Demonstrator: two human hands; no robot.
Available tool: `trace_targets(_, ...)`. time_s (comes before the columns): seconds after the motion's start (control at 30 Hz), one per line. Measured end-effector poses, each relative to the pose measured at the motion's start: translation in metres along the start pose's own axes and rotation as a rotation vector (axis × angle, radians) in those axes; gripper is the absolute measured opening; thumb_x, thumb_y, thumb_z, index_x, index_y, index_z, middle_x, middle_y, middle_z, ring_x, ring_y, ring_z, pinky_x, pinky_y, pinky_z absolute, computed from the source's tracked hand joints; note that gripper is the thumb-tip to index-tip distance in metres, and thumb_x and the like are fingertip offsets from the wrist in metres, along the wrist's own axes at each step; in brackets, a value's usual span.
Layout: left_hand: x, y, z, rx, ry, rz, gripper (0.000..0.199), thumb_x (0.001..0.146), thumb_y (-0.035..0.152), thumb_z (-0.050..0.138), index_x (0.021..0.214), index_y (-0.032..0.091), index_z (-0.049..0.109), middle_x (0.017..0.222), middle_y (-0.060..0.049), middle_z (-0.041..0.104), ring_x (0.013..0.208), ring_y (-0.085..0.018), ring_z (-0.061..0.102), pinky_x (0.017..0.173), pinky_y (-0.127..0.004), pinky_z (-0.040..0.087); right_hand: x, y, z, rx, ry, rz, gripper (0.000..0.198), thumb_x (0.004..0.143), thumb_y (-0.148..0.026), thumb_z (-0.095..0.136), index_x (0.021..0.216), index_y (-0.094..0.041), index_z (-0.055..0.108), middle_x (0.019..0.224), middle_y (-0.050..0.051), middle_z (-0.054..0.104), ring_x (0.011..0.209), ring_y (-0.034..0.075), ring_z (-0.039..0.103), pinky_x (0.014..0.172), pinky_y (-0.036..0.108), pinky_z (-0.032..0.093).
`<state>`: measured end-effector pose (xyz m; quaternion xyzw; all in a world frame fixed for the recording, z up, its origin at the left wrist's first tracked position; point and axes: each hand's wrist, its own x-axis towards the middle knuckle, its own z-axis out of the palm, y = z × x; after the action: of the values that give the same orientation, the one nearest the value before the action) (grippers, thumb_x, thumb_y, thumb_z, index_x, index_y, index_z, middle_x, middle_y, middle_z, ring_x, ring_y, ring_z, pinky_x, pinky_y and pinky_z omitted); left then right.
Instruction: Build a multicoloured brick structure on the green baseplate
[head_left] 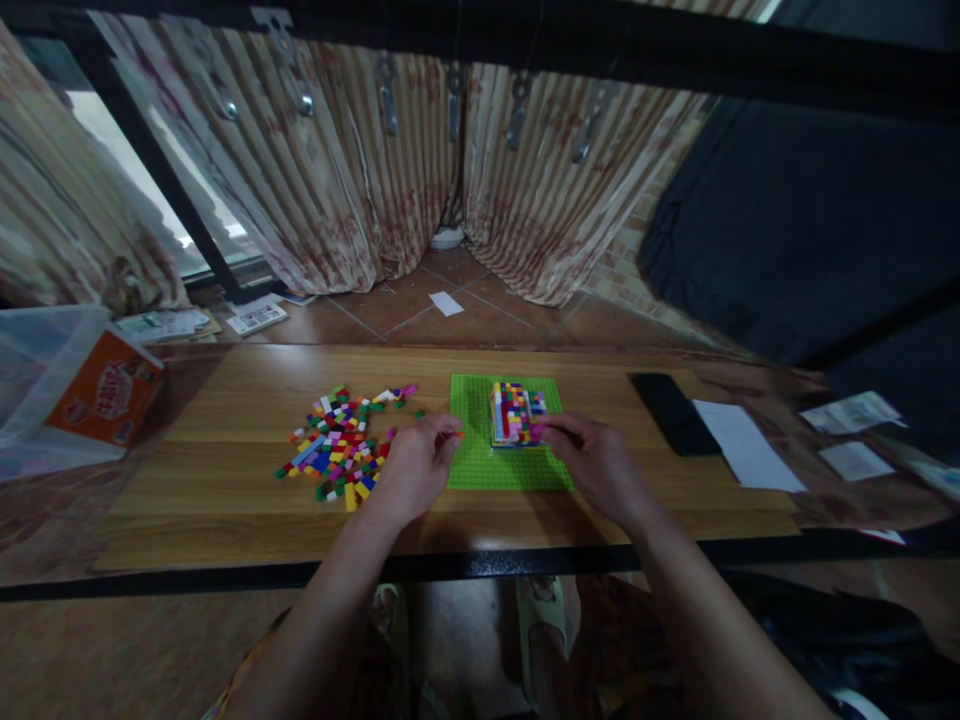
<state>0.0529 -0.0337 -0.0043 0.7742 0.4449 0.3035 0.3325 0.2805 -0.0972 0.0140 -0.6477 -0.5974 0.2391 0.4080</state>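
Observation:
On the green baseplate (472, 465) stands a small block structure (514, 410) built of many-coloured toy bricks. My left hand (420, 465) is at the baseplate's left edge, its thumb and forefinger closed on a small orange brick (459, 434). At the right side of the structure is my right hand (596, 460), thumb and forefinger pinched together by a pinkish part of it. Whether a loose brick is between those fingertips is too small to make out. A pile of loose bricks (341, 445) in many colours lies left of my left hand.
A black flat object like a phone or tablet (675, 412) and white paper (746, 445) lie at the wooden table's (247, 530) right end. A clear plastic bin (45, 340) with an orange label stands to the left. A dark bar crosses overhead with hanging metal hooks (517, 110).

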Motion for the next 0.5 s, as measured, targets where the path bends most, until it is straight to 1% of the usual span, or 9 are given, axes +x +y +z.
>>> trace_targets(0.1,0.002,0.001,0.007,-0.008,0.0,0.0,0.014,0.085,0.019,0.054,0.094,0.017,0.065,0.085,-0.005,0.071,0.077,-0.018,0.066,0.07,-0.03,0.05,-0.001,0.001,0.005,-0.098,-0.019,-0.028,0.021,0.088,-0.029,0.055,0.094,-0.021,0.074,0.095,0.007,0.075,0.087,0.021,0.068,0.08,0.035,0.049)
trace_targets(0.2,0.003,0.006,0.016,-0.019,-0.021,0.03,0.017,0.085,0.017,0.054,0.098,0.017,0.065,0.086,-0.005,0.071,0.077,-0.017,0.066,0.071,-0.03,0.051,0.0,0.003,0.011,-0.156,-0.016,-0.033,0.02,0.088,-0.027,0.054,0.091,-0.021,0.073,0.093,0.007,0.074,0.084,0.021,0.068,0.077,0.035,0.049)
trace_targets(0.37,0.001,0.015,0.03,-0.016,-0.079,0.052,0.024,0.086,0.015,0.052,0.106,0.018,0.064,0.081,-0.003,0.071,0.071,-0.015,0.065,0.067,-0.027,0.05,0.0,0.002,0.015,-0.167,-0.01,-0.032,0.015,0.086,-0.026,0.056,0.084,-0.02,0.07,0.078,0.004,0.072,0.071,0.019,0.065,0.068,0.031,0.047)
trace_targets(0.5,0.001,0.019,0.033,-0.015,-0.097,0.03,0.029,0.087,0.015,0.052,0.113,0.018,0.062,0.081,-0.002,0.071,0.069,-0.015,0.065,0.065,-0.027,0.049,0.0,-0.001,0.019,-0.173,0.017,-0.028,0.013,0.084,-0.025,0.056,0.083,-0.02,0.068,0.077,0.003,0.071,0.067,0.018,0.064,0.066,0.03,0.047)
